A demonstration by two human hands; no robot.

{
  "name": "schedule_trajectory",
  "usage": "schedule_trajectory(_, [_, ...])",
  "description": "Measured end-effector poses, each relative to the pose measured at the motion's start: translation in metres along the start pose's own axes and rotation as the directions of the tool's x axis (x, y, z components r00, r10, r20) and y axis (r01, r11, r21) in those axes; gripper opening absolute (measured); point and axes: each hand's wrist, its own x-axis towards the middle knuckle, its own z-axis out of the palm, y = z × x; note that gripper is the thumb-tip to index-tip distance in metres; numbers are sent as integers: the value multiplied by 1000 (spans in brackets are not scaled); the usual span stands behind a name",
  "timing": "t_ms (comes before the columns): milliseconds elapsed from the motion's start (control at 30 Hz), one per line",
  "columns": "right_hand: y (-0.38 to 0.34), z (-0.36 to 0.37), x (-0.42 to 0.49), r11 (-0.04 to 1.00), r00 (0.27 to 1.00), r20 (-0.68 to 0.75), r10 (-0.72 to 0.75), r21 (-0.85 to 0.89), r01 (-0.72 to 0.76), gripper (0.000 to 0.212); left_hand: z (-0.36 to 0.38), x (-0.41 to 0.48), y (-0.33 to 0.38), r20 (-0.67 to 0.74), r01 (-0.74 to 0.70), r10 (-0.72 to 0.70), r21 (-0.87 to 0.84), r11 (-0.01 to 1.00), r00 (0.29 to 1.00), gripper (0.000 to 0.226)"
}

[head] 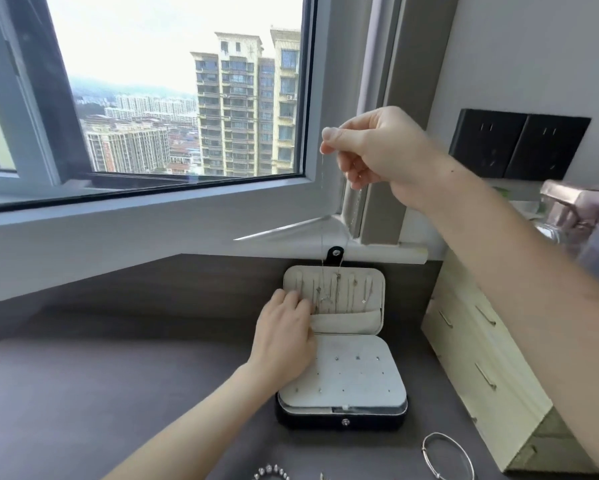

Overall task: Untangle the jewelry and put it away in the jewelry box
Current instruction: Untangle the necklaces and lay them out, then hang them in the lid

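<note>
Silver and very fine, the necklace chain (322,216) hangs from my right hand (377,150). Its fingers (329,136) pinch the chain between thumb and forefinger, and the other fingers are curled beneath, where a second strand trails out. From that pinch the chain drops straight down to the open jewelry box (339,419) well below and meets the cream lid panel (367,323), where other chains (351,292) hang in a row. My left hand (284,327) lies on that panel's left edge, fingers bent over the lining just beside the chain's lower end. I cannot tell whether they grip the chain or only press the lining. Below them the box's tray (377,386) carries small studs (357,358). The box sits on the dark grey bench (118,393). Nearer me than both hands lie a bangle (424,450) and a beaded bracelet (272,471).
</note>
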Motion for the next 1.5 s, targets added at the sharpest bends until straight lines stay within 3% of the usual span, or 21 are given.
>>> schedule_trajectory(367, [30,14,24,999,999,-15,42,35,-41,22,11,-2,-2,-54,102,-124,-309,946,991,24])
schedule_trajectory(567, [41,20,27,998,998,-14,55,37,-54,22,11,-2,-1,-84,89,-130,-378,921,988,21])
schedule_trajectory(1133, [100,49,-11,984,978,142,154,-112,-139,21,10,-5,-3,-135,47,-102,-359,932,986,42])
schedule_trajectory(1333, [125,60,-27,958,984,124,127,-273,-89,19,-13,18,-4,-254,107,-232,-427,898,939,19])
schedule_trajectory(1500, [136,67,-35,969,985,117,128,-227,-98,17,-19,41,-5,-269,57,-142,-302,952,953,18])
